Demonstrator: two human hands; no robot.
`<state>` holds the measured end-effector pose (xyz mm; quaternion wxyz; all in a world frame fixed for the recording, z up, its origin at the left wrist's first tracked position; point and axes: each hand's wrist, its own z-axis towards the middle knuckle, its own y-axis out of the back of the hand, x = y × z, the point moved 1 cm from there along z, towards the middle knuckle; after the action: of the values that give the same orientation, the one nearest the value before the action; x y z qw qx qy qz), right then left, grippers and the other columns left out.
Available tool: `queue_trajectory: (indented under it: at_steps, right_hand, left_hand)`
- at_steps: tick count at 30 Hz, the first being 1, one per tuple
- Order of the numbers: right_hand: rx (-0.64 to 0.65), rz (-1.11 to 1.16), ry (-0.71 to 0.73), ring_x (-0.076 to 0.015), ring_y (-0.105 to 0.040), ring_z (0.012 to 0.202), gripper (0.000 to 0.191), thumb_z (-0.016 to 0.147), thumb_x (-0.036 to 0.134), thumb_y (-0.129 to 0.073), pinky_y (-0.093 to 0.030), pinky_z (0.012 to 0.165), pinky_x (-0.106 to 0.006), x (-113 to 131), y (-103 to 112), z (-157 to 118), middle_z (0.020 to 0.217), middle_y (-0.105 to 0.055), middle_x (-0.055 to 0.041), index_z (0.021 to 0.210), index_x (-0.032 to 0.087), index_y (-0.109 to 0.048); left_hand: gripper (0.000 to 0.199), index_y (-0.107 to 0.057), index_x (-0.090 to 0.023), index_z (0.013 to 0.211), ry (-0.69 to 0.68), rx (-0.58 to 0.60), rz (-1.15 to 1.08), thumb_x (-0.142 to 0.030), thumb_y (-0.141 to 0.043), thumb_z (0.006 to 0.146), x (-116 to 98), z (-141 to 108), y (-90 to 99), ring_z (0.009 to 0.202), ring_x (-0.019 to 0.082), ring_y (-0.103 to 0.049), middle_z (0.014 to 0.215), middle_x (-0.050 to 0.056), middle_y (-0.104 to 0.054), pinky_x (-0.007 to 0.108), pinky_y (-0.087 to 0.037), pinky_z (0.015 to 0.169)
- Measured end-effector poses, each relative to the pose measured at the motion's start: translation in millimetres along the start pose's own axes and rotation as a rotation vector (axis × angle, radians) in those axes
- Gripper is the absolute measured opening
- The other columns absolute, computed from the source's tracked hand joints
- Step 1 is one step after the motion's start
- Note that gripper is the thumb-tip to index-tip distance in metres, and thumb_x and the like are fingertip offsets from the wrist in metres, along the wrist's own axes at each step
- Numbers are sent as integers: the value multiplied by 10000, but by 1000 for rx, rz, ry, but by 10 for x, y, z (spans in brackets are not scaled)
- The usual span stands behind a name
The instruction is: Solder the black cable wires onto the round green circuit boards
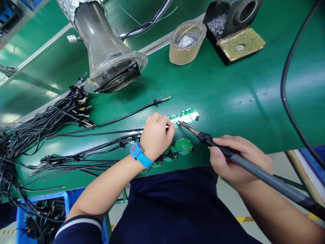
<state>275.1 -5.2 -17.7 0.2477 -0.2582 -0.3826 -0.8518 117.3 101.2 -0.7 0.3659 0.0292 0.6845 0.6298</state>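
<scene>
Pinched in my left hand [156, 133], which wears a blue wristband [140, 155], is the end of a black cable [119, 132]; its tip is partly hidden by my fingers. My right hand [238, 159] is wrapped round a soldering iron [235, 156]. The iron's tip points at a strip of small circuit boards [189, 117] just beyond my left fingertips; whether it touches cannot be made out. Nearer to me lie round green circuit boards [183, 146] with cables joined to them, partly behind my left wrist.
Bundled black cables [58, 113] cover the left side of the bench. A fume extractor hood [109, 57] hangs above. Behind stand a cardboard ring with solder scraps [188, 42] and an iron stand with a sponge [241, 45]. A blue bin [67, 203] sits below; a cord [285, 81] curves right.
</scene>
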Motion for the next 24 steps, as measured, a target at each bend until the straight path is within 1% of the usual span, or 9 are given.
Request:
queue_trajectory:
  at_steps: [2,5,7,15,19,24]
  right_hand:
    - [6,-9,44,-143,-602,573,133,759,195,-585,-500,492,-266,10,-10,28,686,-621,-15,888,227,-588]
    - [23,-35,96,-127,-604,569,116,757,176,-599,-500,500,-236,21,-20,59,679,-620,-6,868,204,-581]
    - [48,-52,108,-124,-607,575,107,761,175,-602,-499,509,-229,25,-26,69,687,-626,-8,863,198,-580]
    - [99,-63,140,-121,-616,609,109,787,180,-591,-512,567,-221,42,-39,59,709,-633,-12,893,182,-569]
    - [104,-66,139,-123,-618,626,146,772,159,-607,-519,590,-227,25,-43,24,726,-637,-9,913,184,-576]
    - [103,-45,143,-122,-616,614,149,768,159,-606,-515,571,-230,16,-50,14,725,-638,-7,912,186,-576]
  left_hand:
    - [62,-595,-154,745,29,50,-66,-170,-602,805,12,24,36,780,171,-521,753,33,-547,317,-449,747]
    - [79,-641,-170,720,83,105,-110,-187,-629,797,27,54,66,780,166,-533,730,24,-549,305,-450,742]
    - [73,-662,-173,725,100,107,-120,-187,-637,792,31,62,69,780,163,-538,734,26,-556,301,-451,741]
    - [67,-658,-160,704,101,44,-116,-169,-653,771,35,53,36,752,154,-547,735,28,-575,301,-459,725]
    - [88,-655,-154,686,112,65,-95,-159,-641,773,25,83,39,762,161,-549,712,31,-584,307,-459,727]
    - [111,-650,-149,659,126,90,-93,-144,-634,769,1,108,63,763,166,-550,685,34,-604,301,-453,711]
